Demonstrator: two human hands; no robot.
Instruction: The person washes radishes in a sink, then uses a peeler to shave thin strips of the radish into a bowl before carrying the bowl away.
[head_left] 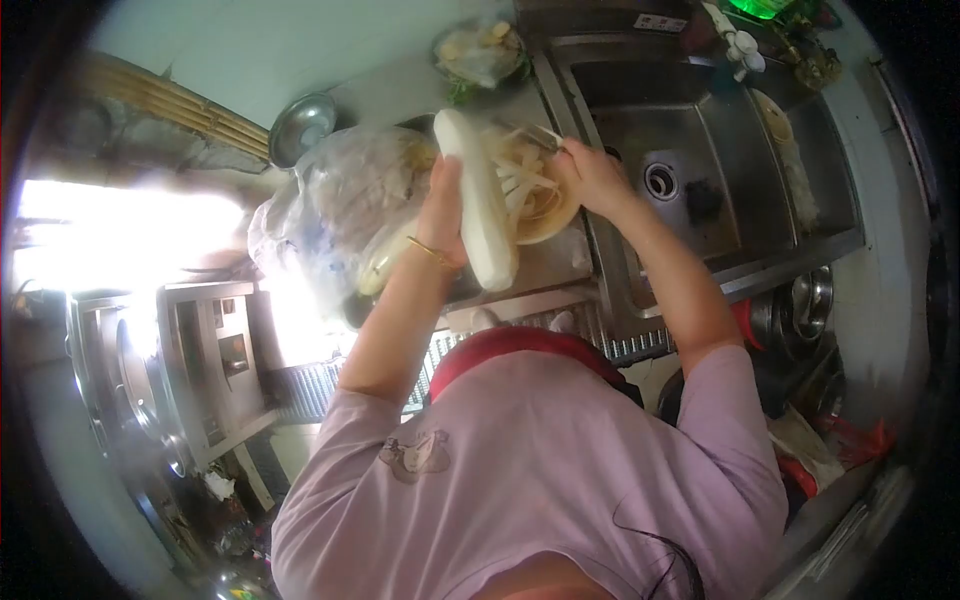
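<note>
A long, pale white radish (487, 222), its surface smooth and bare, slants across the middle of the head view. My left hand (445, 200) is closed around its left side. To the right, my right hand (597, 178) grips what looks like a peeler (543, 136), its metal end pointing left and apart from the radish. Beneath both lies a yellowish bowl (548, 228) holding pale strips of peel (524, 182). Another pale, long vegetable (384, 262) rests by my left forearm, partly hidden by it.
A clear plastic bag (325, 200) bulges left of my left hand. A steel sink (650, 120) with a drain is at the right. Behind stand a metal bowl (303, 128) and a bag of vegetables (480, 55). A faucet (740, 48) rises at the sink's back.
</note>
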